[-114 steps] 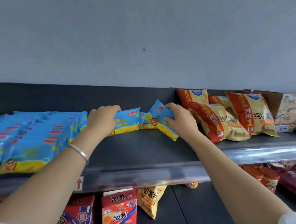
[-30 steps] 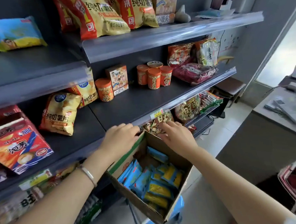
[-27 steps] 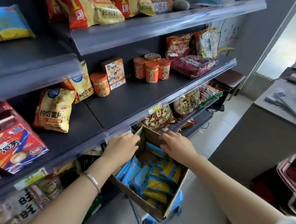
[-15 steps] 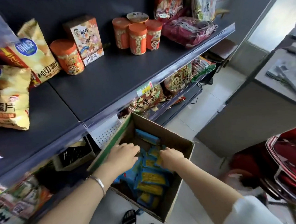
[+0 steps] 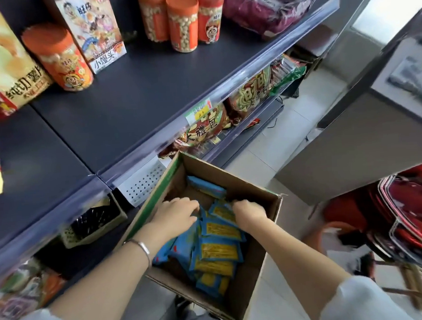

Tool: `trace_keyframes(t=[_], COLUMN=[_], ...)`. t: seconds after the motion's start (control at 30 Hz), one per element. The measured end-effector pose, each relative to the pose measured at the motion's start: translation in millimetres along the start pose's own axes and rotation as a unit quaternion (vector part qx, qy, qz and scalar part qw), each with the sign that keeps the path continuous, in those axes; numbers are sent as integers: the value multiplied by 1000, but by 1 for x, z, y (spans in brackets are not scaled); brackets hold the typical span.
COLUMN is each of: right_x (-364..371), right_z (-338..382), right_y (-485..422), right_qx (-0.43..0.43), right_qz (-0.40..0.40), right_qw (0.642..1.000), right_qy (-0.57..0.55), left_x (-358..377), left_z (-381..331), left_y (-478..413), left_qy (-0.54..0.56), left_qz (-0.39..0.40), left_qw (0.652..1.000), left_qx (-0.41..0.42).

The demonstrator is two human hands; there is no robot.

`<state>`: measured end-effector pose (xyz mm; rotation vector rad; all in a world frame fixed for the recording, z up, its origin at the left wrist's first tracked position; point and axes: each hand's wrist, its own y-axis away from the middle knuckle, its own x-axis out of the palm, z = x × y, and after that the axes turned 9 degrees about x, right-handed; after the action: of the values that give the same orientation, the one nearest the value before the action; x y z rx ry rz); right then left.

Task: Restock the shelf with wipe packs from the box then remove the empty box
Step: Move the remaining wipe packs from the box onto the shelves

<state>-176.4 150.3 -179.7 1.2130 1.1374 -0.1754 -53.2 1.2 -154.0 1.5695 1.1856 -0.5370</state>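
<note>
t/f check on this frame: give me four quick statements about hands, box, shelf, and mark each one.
1. The left hand and the right hand both reach into the cardboard box. True.
2. The box is empty. False: blue and yellow wipe packs still lie in it.
3. A bracelet is worn on the right wrist. False: the bracelet is on the left wrist.
4. Orange-lidded jars stand upright on the dark shelf above the box. True.
</note>
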Motion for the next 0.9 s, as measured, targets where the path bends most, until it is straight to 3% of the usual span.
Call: trace_keyframes(t=[0.13,0.27,0.43,0.53,0.6,0.67,0.73,0.83,0.9], right_x=[-27,-46,-52,-50,-47,-41,-31,-12,1], right_z=[-9,-8,-3,0,2,5,6,1,0], right_y=[6,10,16,19,21,19,12,-1,-6], right_qx=[5,-58,-73,-81,-84,-66,-38,-14,-3], right_qz=[-51,-16,124,174,182,165,120,21,5], right_qw=[993,960,843,789,771,776,811,925,971], right_qy=[-111,-273,-518,-584,-604,-605,-572,-379,-237], left_x=[-16,-26,-28,-30,-30,-30,-29,-26,-24], left_z=[1,-1,-2,1,2,2,5,10,13], left_y=[-9,-16,-14,-8,-3,3,8,15,17], left_qy=[51,105,227,284,281,250,180,101,92], left_qz=[-31,-49,-38,-58,-65,-72,-89,-113,-116], left_qw=[998,993,973,957,957,965,976,981,981], left_qx=[-5,-9,-7,-13,-21,-44,-81,-123,-126])
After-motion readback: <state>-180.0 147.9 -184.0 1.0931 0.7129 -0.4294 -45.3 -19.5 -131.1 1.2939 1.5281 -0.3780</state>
